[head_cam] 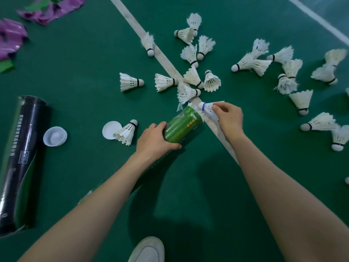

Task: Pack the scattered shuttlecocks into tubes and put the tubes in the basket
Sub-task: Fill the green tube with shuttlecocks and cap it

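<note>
**Shuttlecock (206, 107) held at the mouth of the green tube (182, 125)**

The right hand (229, 118) pinches the blue-banded shuttlecock by its feathers. Its cork points toward the tube's far end and lies just beside it. The left hand (156, 138) is wrapped around the tube's middle and holds it tilted above the floor (85, 53). The tube's near end is hidden under the forearm.

The cork looks angled across the opening rather than in line with it, so a push from here could jam it on the rim or crush the feathers. Clear film (179, 107) sticks out at the mouth and may snag the skirt. If the left hand slackens, the tube could swing off line.

Many loose shuttlecocks (247, 63) lie close beyond the mouth, across the white line (166, 61), and a sweep of the tube would scatter them. A black tube (22, 157) and two white caps (55, 136) lie to the left. No basket is in view.
</note>
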Available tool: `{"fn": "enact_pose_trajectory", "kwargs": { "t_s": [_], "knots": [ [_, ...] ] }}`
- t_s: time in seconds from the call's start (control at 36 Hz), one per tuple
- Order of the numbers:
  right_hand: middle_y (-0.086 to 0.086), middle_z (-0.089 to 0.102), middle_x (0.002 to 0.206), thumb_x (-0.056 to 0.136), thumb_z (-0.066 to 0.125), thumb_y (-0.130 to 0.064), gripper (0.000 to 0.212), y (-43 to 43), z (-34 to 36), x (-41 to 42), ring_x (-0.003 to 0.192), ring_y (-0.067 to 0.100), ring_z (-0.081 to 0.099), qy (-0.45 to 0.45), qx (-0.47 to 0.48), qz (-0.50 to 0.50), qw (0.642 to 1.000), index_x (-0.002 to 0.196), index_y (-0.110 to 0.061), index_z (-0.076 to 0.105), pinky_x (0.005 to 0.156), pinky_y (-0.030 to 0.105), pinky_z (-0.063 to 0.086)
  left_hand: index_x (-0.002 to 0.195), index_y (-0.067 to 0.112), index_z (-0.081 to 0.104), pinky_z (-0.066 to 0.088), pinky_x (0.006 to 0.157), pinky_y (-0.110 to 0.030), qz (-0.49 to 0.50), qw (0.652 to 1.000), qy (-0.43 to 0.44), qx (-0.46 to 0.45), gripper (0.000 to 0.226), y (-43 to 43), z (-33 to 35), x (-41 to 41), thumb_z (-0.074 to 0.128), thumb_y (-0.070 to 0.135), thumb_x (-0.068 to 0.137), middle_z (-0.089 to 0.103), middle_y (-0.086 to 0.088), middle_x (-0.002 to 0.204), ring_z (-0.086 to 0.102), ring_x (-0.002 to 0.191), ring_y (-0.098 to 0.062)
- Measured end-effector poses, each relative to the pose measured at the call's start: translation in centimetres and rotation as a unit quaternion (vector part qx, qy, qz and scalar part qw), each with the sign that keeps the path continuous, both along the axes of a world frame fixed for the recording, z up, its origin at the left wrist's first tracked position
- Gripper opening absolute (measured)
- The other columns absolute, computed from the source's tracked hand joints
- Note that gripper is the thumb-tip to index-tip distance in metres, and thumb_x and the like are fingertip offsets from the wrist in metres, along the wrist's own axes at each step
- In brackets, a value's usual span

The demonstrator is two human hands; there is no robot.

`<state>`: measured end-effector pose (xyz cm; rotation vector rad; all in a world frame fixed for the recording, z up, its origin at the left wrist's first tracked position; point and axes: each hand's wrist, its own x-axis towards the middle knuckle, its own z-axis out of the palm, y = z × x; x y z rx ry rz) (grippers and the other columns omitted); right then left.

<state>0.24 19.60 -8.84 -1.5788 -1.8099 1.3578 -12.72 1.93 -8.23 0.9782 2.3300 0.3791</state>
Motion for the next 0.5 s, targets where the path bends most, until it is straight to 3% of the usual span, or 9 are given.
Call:
{"fn": "enact_pose_trajectory", "kwargs": {
  "t_s": [0.08,0.17,0.25,0.28,0.39,0.5],
  "knots": [
    [-0.008,0.065,0.094,0.089,0.064,-0.018,0.006,-1.1,0.8,2.3,0.089,0.006,0.058,0.015,0.043,-0.029,0.999,0.093,-0.022,0.066,0.091,0.026,0.048,0.124,0.029,0.049,0.049,0.082,-0.037,-0.016,1.000,0.003,0.010,0.075,-0.5,0.3,1.1,0.076,0.060,0.063,0.051,0.002,0.104,0.052,0.099,-0.021],
    [-0.005,0.056,0.099,0.090,0.062,-0.014,0.023,-2.3,1.4,4.4,0.090,0.009,0.052,0.051,0.062,-0.022,0.997,0.111,-0.021,0.055,0.090,0.026,0.047,0.127,0.029,0.048,0.047,0.081,-0.036,-0.036,0.999,0.001,0.016,0.077,-0.9,0.7,2.3,0.077,0.060,0.062,0.050,0.003,0.103,0.051,0.098,-0.020],
    [-0.007,0.051,0.094,0.095,0.055,-0.015,0.037,-3.7,2.4,6.2,0.082,0.002,0.050,0.082,0.044,0.020,0.995,0.131,-0.019,0.044,0.078,0.010,0.043,0.129,0.029,0.047,0.046,0.082,-0.035,-0.052,0.998,-0.005,0.030,0.079,-1.5,1.5,3.5,0.079,0.057,0.063,0.050,0.003,0.105,0.050,0.099,-0.019],
    [-0.006,0.053,0.094,0.096,0.052,-0.015,0.037,-4.1,2.6,6.7,0.081,0.002,0.051,0.082,0.041,0.046,0.995,0.132,-0.018,0.044,0.077,0.010,0.044,0.129,0.029,0.047,0.046,0.082,-0.035,-0.056,0.998,-0.009,0.037,0.079,-1.7,1.8,3.9,0.079,0.057,0.063,0.050,0.004,0.105,0.050,0.099,-0.019],
    [0.000,0.062,0.112,0.100,0.045,-0.017,0.029,-5.9,3.9,8.5,0.101,0.011,0.058,0.073,0.062,0.112,0.989,0.127,-0.014,0.056,0.096,0.032,0.047,0.130,0.031,0.047,0.044,0.082,-0.033,-0.077,0.995,-0.019,0.064,0.079,-2.6,2.9,5.7,0.080,0.056,0.063,0.049,0.006,0.107,0.048,0.102,-0.016],
    [-0.002,0.052,0.129,0.102,0.041,-0.024,0.036,-7.3,5.8,9.8,0.120,0.007,0.047,0.094,0.115,0.114,0.982,0.135,-0.014,0.050,0.105,0.022,0.036,0.129,0.030,0.048,0.045,0.087,-0.036,-0.086,0.991,-0.025,0.103,0.079,-3.1,3.8,7.4,0.082,0.053,0.062,0.049,0.009,0.108,0.048,0.104,-0.013]
  ]
}}
